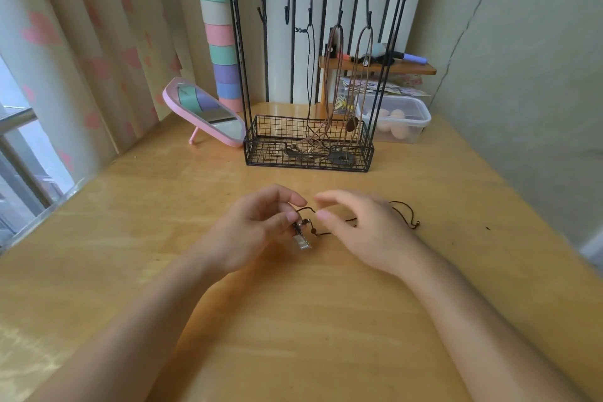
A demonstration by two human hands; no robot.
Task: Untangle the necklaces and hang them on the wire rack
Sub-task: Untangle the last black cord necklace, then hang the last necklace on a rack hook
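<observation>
From where I stood, the pale wooden tabletop [326, 320] ran wide beneath both bare forearms, its left edge close to the window and curtain and its right side up against the wall. Out past the wrists, over the middle of the wood, the two hands nearly met. Between them was a black cord necklace [301, 241] strung with a few dark beads and a small silver oblong pendant that hung just above the table. The left hand [251, 225] had its fingers curled in, thumb and forefinger pinching the cord just above the beads, so the pendant dangled below its fingertips. The right hand [362, 228], a little blurred, was held loose and released, thumb and forefinger parted right beside the pinch and gripping nothing I could make out. The rest of the cord trailed under that palm and came out in a slack loop on the wood beyond its knuckles. A band of bare wood separated the hands from the black wire rack [277, 157], which stood upright at the back with a basket base and a row of hooks. Three hung necklaces [336, 75], one thin black and two brown, dropped from the right-hand hooks into the basket. A pink-framed mirror [208, 111] leaned left of it and a clear plastic box [408, 122] sat at its right.
</observation>
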